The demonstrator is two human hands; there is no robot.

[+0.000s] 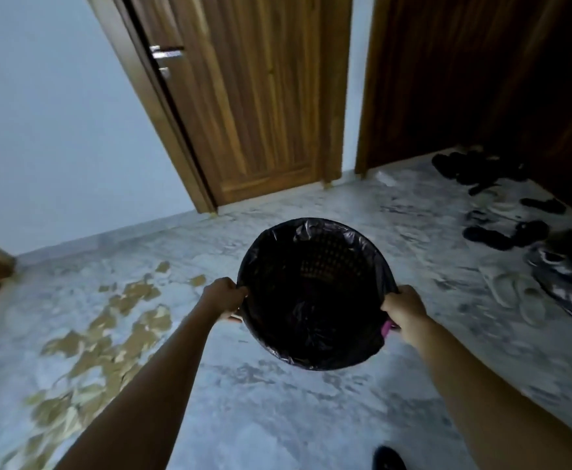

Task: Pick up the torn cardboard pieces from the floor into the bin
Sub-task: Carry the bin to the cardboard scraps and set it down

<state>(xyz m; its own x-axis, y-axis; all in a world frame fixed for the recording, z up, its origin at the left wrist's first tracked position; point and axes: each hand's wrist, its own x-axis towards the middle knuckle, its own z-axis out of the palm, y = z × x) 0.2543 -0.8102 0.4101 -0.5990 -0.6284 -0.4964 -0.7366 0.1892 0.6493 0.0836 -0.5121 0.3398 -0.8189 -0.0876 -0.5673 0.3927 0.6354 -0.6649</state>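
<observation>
Cardboard pieces (108, 337), torn and tan, lie scattered over the floor (277, 408) at the left of the view, in a loose band running from near the wall (57, 130) down toward the bottom left corner. None of them is in a hand and none touches the bin.

The bin (315, 300) is round and lined with a black bag (311, 228) folded over its rim. It is held up in front of the person, its mouth facing the camera, to the right of the cardboard and apart from it. The inside looks dark; what it holds cannot be told.

The left hand (225, 298) grips the rim on the bin's left side, its fingers (240, 293) curled tight and pinching the bag's edge against the rim. The right hand (405, 312) grips the opposite side the same way, fingers (388, 305) closed over the rim and the bag. A bit of pink (387, 329) shows just below the right hand at the bin's edge. Both forearms reach forward from the bottom of the view.

Behind the bin stands a wooden door (260, 96) with a metal handle (165, 52). Shoes and sandals (515, 232) lie in a cluster on the floor at the right, well apart from the cardboard. A dark shoe tip (388, 457) shows at the bottom edge.
</observation>
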